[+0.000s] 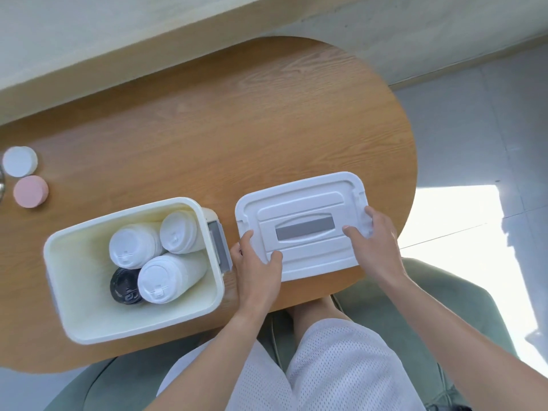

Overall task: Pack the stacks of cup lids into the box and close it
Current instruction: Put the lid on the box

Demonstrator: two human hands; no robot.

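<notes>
Your left hand [257, 264] and right hand [374, 238] each curled in a grip on opposite ends of the white box lid [302, 225], lid flat on the wooden surface [207, 137], open box [89, 292] just left of your left grip, lid stacks [157, 256] standing inside it

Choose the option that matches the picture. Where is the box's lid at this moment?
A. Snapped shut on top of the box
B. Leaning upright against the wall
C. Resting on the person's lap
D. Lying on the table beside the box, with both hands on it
D: the lid lies flat on the table to the right of the open box, with the left hand and right hand gripping its two ends.
</notes>
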